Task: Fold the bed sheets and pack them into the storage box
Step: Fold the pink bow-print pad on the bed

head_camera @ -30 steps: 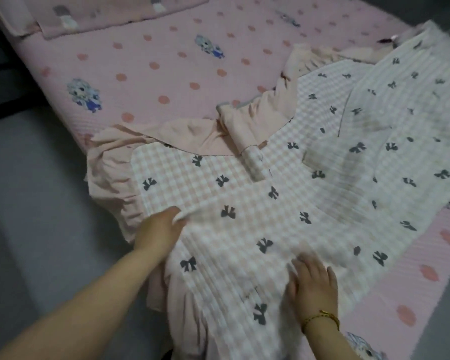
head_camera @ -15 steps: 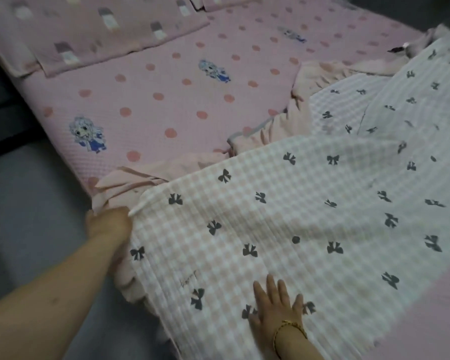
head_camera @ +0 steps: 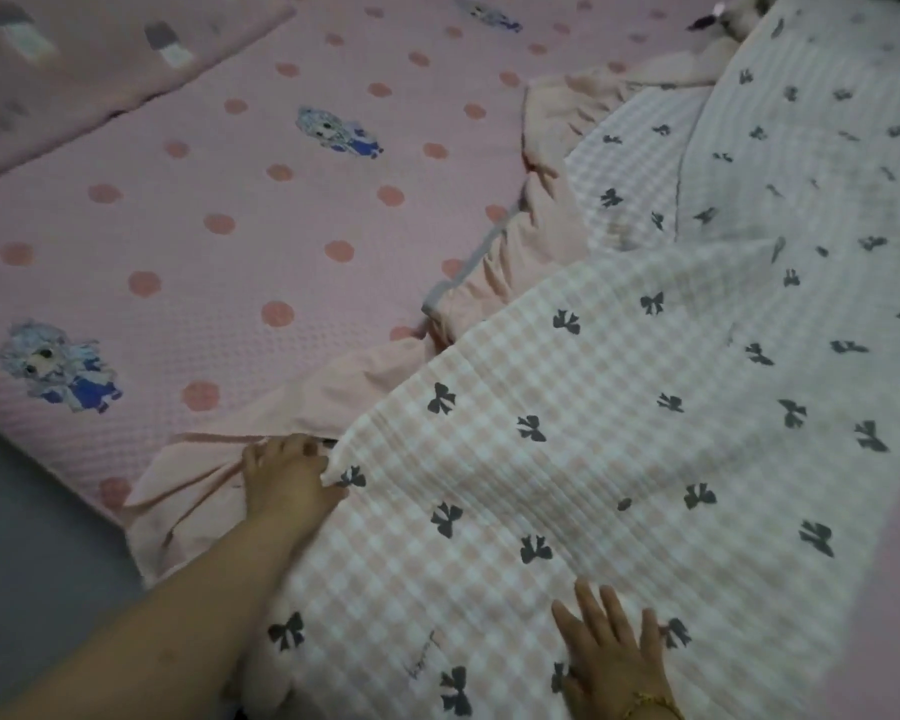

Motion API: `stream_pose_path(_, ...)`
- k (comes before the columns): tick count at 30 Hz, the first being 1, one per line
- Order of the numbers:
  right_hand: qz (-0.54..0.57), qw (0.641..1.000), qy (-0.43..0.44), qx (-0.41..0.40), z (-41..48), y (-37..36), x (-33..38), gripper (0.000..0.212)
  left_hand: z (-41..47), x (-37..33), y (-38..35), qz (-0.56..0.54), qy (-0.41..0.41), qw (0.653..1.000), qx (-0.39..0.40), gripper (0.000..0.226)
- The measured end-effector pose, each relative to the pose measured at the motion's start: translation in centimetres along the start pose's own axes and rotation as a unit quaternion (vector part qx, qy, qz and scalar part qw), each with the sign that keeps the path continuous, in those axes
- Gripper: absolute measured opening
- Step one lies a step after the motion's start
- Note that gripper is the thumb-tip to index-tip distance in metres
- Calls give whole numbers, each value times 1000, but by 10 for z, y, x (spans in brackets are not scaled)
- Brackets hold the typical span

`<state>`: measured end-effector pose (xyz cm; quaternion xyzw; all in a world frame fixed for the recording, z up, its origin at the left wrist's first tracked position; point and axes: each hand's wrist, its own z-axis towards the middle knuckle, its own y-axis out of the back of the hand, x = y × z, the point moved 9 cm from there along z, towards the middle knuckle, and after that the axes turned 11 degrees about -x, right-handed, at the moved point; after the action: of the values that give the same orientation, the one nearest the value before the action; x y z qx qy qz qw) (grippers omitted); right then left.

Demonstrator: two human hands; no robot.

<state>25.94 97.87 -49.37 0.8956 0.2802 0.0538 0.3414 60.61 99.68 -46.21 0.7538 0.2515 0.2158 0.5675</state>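
The fold is in hand and the packing has not begun: no storage box is in view. The bow-printed gingham sheet [head_camera: 619,407] lies doubled over itself on the bed, filling the frame from 6 o'clock up to 2 o'clock, over the polka-dot mattress cover [head_camera: 230,210].

The left hand [head_camera: 289,478], at about 8 o'clock, sits at the near corner of the top layer where it meets the pink ruffle [head_camera: 188,491]. Its fingers lie over the ruffle, and I cannot tell whether it pinches the corner or only presses it. The right hand [head_camera: 611,652], at 5 o'clock, rests flat with its fingers spread, grasping nothing.

The top layer billows toward 1 o'clock. The next move probably calls for smoothing it outward and squaring the corners before the following fold.
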Motion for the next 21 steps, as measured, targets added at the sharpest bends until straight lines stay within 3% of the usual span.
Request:
stream_pose_path(4, 86, 984, -148, -46, -28, 1, 6, 58, 14, 16, -1, -81, 6, 997, 14, 36)
stream_pose_path(6, 152, 943, -280, -101, -50, -6, -9, 63, 24, 27, -9, -127, 21, 990, 61, 27)
stream_pose_path(8, 283, 830, -451, -167, -93, -31, -32, 81, 27, 28, -18, -130, -11, 985, 112, 30)
stream_pose_path(9, 381, 735, -523, -204, -119, -60, -39, 87, 23, 21, -21, -113, -37, 985, 121, 29)
stream_pose_path(11, 557, 546, -571, -257, -142, -106, -40, 88, 19, 20, -14, -112, -48, 988, 91, 22)
stream_pose_path(12, 607, 491, -569, -258, -149, -123, -35, 83, 13, 19, -15, -148, -49, 984, 83, 19)
stream_pose_path(13, 633, 466, -565, -250, -155, -137, -29, 74, 3, 17, -14, -192, -53, 976, 86, 20)
stream_pose_path(17, 715, 421, -518, -206, -165, -143, -18, 48, -26, 22, 11, -318, -25, 944, 82, 23)
stream_pose_path(21, 666, 448, -491, -339, -209, -107, -48, 39, -62, 47, 91, -394, -49, 917, -27, 12)
